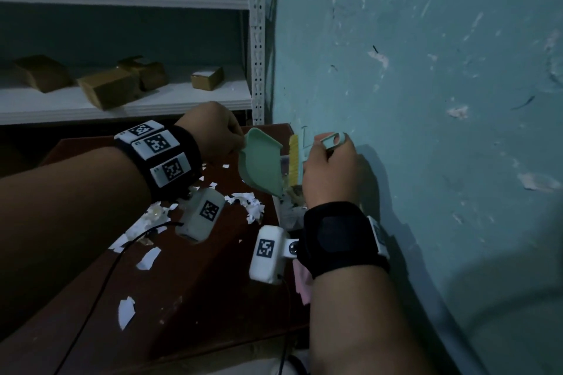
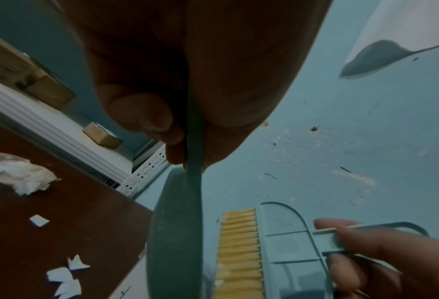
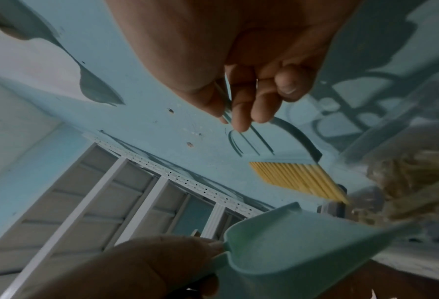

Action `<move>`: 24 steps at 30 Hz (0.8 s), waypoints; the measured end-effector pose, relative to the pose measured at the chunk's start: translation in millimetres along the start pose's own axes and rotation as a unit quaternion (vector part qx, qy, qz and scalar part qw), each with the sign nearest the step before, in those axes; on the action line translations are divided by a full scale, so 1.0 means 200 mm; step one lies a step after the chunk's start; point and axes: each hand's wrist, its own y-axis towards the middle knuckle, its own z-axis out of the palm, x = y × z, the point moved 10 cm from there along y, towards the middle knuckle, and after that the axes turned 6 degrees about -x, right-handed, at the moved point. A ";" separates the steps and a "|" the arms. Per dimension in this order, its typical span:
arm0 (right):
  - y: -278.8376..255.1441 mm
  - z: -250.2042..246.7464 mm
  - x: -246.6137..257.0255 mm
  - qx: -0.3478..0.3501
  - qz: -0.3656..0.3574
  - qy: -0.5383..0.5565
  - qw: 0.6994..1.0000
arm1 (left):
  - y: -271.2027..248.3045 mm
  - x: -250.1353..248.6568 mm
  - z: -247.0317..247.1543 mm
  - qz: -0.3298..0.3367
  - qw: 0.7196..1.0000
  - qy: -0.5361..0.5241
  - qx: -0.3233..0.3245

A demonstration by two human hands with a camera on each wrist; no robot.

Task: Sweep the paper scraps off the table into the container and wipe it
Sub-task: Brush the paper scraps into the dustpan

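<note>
My left hand (image 1: 213,131) grips the handle of a green dustpan (image 1: 262,164), tilted with its lip down over a clear container (image 1: 289,207) at the table's right edge by the wall. My right hand (image 1: 329,170) holds the handle of a green brush (image 1: 301,158) with yellow bristles (image 1: 294,161), next to the dustpan's mouth. In the left wrist view the dustpan (image 2: 177,232) shows edge-on beside the brush (image 2: 285,242). In the right wrist view the brush bristles (image 3: 297,180) hang above the dustpan (image 3: 303,242), with scraps in the container (image 3: 412,188). White paper scraps (image 1: 246,204) lie scattered over the dark brown table (image 1: 198,298).
A teal wall (image 1: 426,100) runs close along the right side of the table. White metal shelving (image 1: 122,100) with cardboard boxes (image 1: 103,91) stands behind. A pink cloth (image 1: 303,283) lies under my right forearm. A black cable (image 1: 100,283) crosses the table's left part.
</note>
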 end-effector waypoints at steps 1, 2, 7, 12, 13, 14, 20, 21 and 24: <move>-0.01 0.01 0.00 -0.009 0.007 0.027 1.000 | -0.01 0.01 0.00 0.000 1.000 -0.007 0.001; -0.02 0.02 -0.01 -0.015 0.012 0.037 0.999 | -0.03 0.02 0.00 0.002 1.000 -0.013 0.001; -0.07 -0.02 0.01 -0.021 -0.014 -0.043 0.999 | -0.13 0.09 -0.05 0.009 0.999 -0.045 -0.027; -0.13 0.03 0.02 -0.015 -0.009 -0.001 1.000 | -0.27 0.33 -0.14 -0.055 0.989 -0.123 -0.068; -0.14 0.05 0.03 -0.010 -0.008 0.012 1.000 | -0.31 0.39 -0.15 -0.073 0.985 -0.140 -0.071; -0.15 0.06 0.04 -0.007 -0.015 0.016 1.000 | -0.35 0.45 -0.17 -0.085 0.982 -0.150 -0.074; -0.26 0.18 0.12 0.038 -0.061 0.015 0.997 | -0.63 0.85 -0.26 -0.170 0.958 -0.211 -0.098; -0.28 0.20 0.14 0.045 -0.070 0.010 0.996 | -0.68 0.91 -0.28 -0.181 0.952 -0.222 -0.104; -0.35 0.27 0.20 0.078 -0.091 0.005 0.993 | -0.85 1.10 -0.32 -0.218 0.939 -0.240 -0.118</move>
